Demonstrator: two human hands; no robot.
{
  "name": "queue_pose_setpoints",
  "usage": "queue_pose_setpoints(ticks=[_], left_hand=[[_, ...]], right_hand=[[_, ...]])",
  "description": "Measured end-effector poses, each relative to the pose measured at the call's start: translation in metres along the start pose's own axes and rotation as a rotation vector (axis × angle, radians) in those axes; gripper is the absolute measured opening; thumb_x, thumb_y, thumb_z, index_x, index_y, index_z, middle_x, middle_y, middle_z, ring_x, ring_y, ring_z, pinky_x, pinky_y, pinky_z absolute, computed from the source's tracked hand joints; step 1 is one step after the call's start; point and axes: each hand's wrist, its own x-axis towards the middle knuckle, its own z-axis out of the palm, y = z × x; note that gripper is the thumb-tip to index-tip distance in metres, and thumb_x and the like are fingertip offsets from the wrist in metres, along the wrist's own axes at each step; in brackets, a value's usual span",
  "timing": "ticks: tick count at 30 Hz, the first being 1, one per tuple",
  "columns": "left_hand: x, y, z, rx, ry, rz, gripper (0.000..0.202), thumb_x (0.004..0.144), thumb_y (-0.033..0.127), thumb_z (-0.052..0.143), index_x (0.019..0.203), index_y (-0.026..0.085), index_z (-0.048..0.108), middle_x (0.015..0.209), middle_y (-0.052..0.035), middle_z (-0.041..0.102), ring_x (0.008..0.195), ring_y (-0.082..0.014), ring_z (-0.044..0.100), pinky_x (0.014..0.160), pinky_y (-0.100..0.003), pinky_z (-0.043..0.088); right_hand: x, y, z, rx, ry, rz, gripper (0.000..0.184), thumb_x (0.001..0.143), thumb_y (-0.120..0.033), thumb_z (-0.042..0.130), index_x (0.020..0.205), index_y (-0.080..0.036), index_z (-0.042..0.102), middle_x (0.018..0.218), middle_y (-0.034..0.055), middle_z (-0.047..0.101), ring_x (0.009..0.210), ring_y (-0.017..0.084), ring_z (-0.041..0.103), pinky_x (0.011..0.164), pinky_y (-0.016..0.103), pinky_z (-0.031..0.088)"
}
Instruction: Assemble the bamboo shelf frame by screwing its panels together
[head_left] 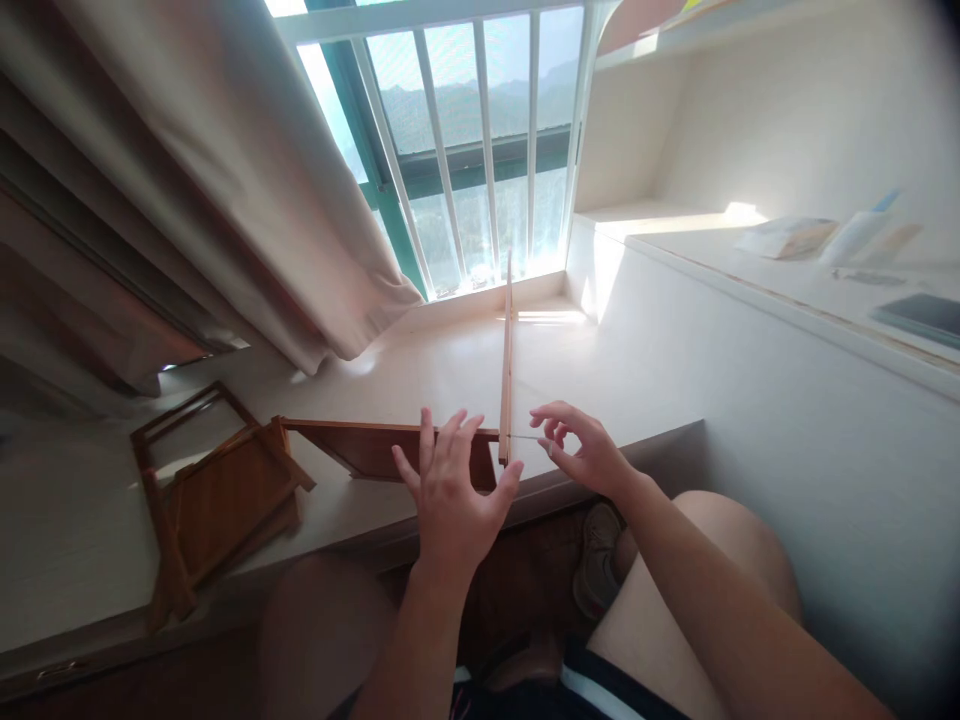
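An upright wooden bar stands edge-on at the end of a brown wooden panel on the pale sill. My right hand is closed in a pinch on a thin metal rod, whose far end meets the bar's side near its lower end. Beside the bar, my left hand is spread in front of the panel with its fingers stretched out. It covers part of the panel, and I cannot tell whether its thumb touches the bar. What kind of tool or fastener the rod is does not show.
More wooden frame parts lie on the sill at left. A beige curtain hangs there. Behind is a barred window. A white shelf at right carries small items. My legs are below the sill's front edge.
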Motion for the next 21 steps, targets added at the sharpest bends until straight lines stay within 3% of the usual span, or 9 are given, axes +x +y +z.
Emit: queue_pose_setpoints(ticks=[3,7,10,15,21], left_hand=[[0.0,-0.004,0.014,0.006,0.05,0.02,0.039,0.085,0.036,0.059,0.123,0.027,0.055,0.132,-0.0093,0.059,0.142,-0.0338,0.031,0.115,-0.064,0.012],[-0.003,-0.014,0.027,-0.017,0.088,0.079,0.039,0.085,0.032,0.057,0.123,0.023,0.054,0.13,-0.0106,0.058,0.141,-0.0321,0.03,0.114,-0.055,0.026],[-0.005,-0.018,0.036,-0.021,0.115,0.09,0.038,0.086,0.034,0.054,0.122,0.023,0.053,0.129,-0.0111,0.056,0.141,-0.0327,0.029,0.114,-0.056,0.023],[-0.006,-0.018,0.048,-0.064,0.169,0.093,0.039,0.089,0.039,0.047,0.124,0.022,0.05,0.131,-0.0129,0.051,0.143,-0.034,0.023,0.116,-0.058,0.017],[-0.007,-0.017,0.054,-0.103,0.2,0.093,0.04,0.091,0.042,0.044,0.125,0.02,0.049,0.131,-0.0138,0.049,0.143,-0.0336,0.022,0.116,-0.058,0.016]], right_hand=[[0.003,0.007,0.002,0.025,-0.016,-0.062,0.035,0.087,-0.019,0.058,0.121,-0.026,0.056,0.105,0.0084,0.064,0.074,0.016,0.059,0.06,0.031,0.052],[-0.003,0.011,0.0,0.025,-0.038,-0.086,0.039,0.086,-0.014,0.058,0.122,-0.028,0.055,0.108,0.0092,0.064,0.074,0.017,0.059,0.061,0.033,0.054],[-0.013,0.011,-0.006,0.007,-0.026,-0.089,0.046,0.085,-0.01,0.06,0.125,-0.03,0.053,0.109,0.0094,0.064,0.077,0.019,0.061,0.063,0.035,0.055],[-0.026,0.016,-0.007,0.005,0.112,-0.112,0.053,0.082,-0.006,0.063,0.126,-0.033,0.052,0.111,0.0087,0.065,0.073,0.018,0.062,0.063,0.036,0.057],[-0.017,0.018,0.002,-0.041,0.103,-0.248,0.056,0.079,-0.005,0.068,0.127,-0.032,0.056,0.113,0.0092,0.067,0.097,0.024,0.066,0.077,0.039,0.058]])
